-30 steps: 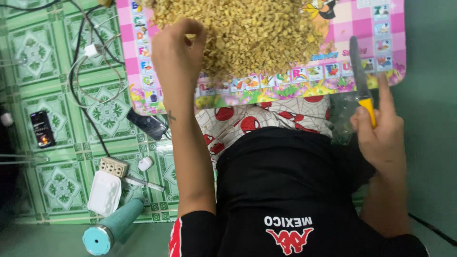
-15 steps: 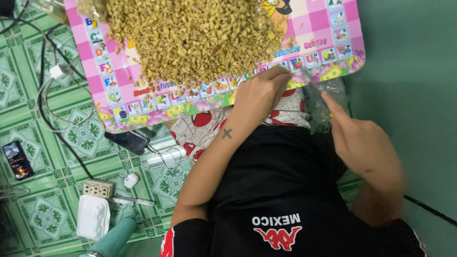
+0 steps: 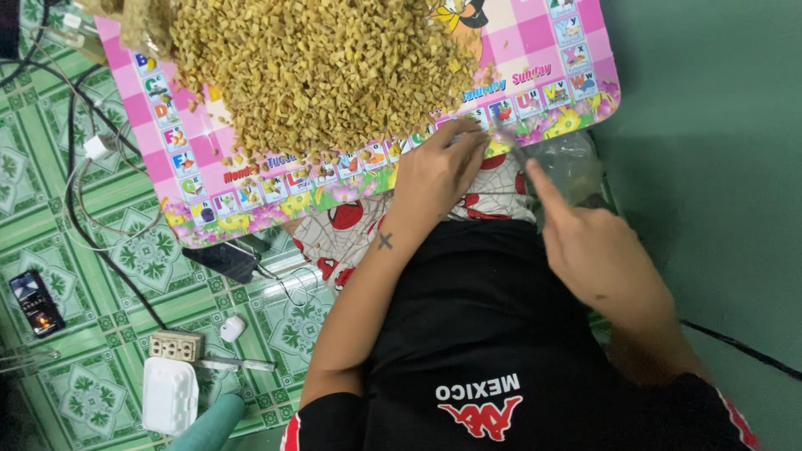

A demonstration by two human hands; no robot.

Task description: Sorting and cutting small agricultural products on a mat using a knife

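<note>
Resting half-curled and empty at the near edge of the pink checked plastic tray, the left hand is flanked on its right by the right hand, closed round a thin knife pointing far-left toward the heap of yellow chopped pieces.

The person wears a black short-sleeved shirt with white lettering and a red emblem at the lower middle of the frame, and red trim on the sleeves. A small cross-shaped tattoo marks the left forearm. Below the shirt, toward mid-frame, is white fabric with red spots, possibly shorts.
</note>
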